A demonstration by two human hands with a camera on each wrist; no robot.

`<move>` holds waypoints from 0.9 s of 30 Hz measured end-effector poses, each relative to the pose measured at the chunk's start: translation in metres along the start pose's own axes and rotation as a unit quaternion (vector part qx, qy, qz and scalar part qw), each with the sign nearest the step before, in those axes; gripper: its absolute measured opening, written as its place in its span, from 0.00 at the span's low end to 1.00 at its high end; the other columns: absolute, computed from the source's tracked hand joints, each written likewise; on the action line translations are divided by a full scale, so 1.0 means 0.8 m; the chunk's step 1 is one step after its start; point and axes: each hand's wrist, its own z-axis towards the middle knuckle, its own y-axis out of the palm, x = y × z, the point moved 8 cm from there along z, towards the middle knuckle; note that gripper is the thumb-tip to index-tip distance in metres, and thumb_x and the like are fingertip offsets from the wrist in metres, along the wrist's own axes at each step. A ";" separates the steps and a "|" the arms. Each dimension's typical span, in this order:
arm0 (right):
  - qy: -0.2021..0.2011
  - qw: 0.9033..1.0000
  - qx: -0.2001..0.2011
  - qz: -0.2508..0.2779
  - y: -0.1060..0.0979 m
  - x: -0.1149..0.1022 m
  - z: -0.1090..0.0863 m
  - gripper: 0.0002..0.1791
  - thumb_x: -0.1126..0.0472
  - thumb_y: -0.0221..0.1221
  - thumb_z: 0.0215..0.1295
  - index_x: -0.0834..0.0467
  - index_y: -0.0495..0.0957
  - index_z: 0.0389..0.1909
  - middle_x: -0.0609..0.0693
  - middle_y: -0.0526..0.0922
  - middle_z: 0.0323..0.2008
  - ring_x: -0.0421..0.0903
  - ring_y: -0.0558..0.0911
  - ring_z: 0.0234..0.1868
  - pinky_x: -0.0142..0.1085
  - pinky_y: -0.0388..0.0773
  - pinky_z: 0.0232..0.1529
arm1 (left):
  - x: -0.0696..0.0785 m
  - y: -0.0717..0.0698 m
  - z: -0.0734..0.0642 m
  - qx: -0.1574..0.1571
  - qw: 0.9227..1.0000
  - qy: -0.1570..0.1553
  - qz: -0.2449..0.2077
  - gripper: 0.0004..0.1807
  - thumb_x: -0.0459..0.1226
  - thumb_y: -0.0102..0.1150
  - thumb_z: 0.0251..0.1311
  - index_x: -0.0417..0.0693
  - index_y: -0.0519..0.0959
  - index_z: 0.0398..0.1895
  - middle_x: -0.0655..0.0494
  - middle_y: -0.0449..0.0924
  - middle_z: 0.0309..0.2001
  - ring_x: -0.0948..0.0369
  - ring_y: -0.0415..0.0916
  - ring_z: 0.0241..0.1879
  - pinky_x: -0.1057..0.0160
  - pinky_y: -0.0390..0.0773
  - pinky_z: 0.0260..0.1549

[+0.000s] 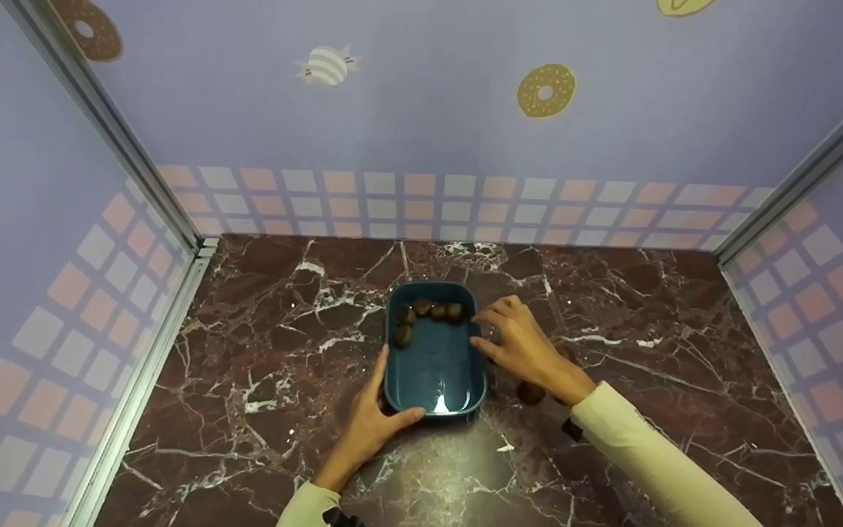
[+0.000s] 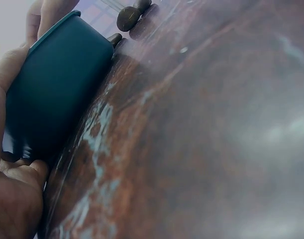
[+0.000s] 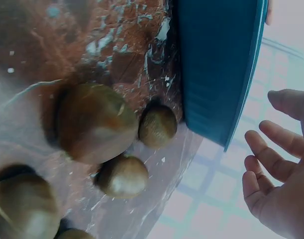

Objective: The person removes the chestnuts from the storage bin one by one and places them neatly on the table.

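A deep teal rectangular container stands on the marbled table, with several brown rounded pieces inside along its far and left sides; their exact kind is unclear. My left hand holds the near left corner, thumb at the near rim and fingers along the left side. In the left wrist view, that hand wraps the container's wall. My right hand hovers at the right rim with fingers loosely spread and nothing held. In the right wrist view, several similar brown pieces lie beside the container, under the right hand.
More brown pieces lie right of the container, partly hidden by the right forearm. A patterned back wall and two side walls enclose the marbled tabletop. Metal rails run along the left edge.
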 end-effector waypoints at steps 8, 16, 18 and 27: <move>0.015 0.999 -0.032 -0.001 0.027 -0.002 0.012 0.16 0.61 0.78 0.67 0.62 0.89 0.53 0.56 0.89 0.51 0.57 0.77 0.52 0.60 0.75 0.60 | -0.001 0.002 0.000 -0.010 1.000 -0.001 -0.014 0.70 0.48 0.87 0.57 0.51 0.46 0.93 0.40 0.51 0.88 0.43 0.53 0.85 0.38 0.58 0.81; 0.010 1.000 -0.028 0.001 0.045 0.002 0.025 0.17 0.62 0.79 0.65 0.63 0.89 0.52 0.58 0.89 0.52 0.60 0.78 0.55 0.60 0.74 0.62 | -0.003 0.000 0.001 -0.005 1.000 -0.006 -0.007 0.70 0.48 0.88 0.55 0.51 0.47 0.93 0.40 0.53 0.87 0.45 0.56 0.84 0.41 0.57 0.81; 0.006 1.000 -0.025 -0.005 0.049 0.002 0.029 0.17 0.62 0.79 0.65 0.63 0.89 0.51 0.58 0.89 0.51 0.60 0.78 0.55 0.60 0.74 0.60 | -0.002 0.000 0.000 -0.004 1.000 -0.006 -0.008 0.70 0.48 0.88 0.55 0.52 0.48 0.93 0.40 0.53 0.87 0.45 0.56 0.84 0.41 0.57 0.81; 0.008 0.999 -0.033 -0.026 0.070 0.010 0.043 0.18 0.62 0.79 0.64 0.64 0.88 0.52 0.58 0.89 0.51 0.60 0.78 0.56 0.60 0.74 0.57 | -0.001 0.000 0.001 -0.001 1.000 -0.012 -0.009 0.70 0.47 0.88 0.54 0.50 0.48 0.92 0.39 0.53 0.87 0.43 0.56 0.84 0.41 0.57 0.81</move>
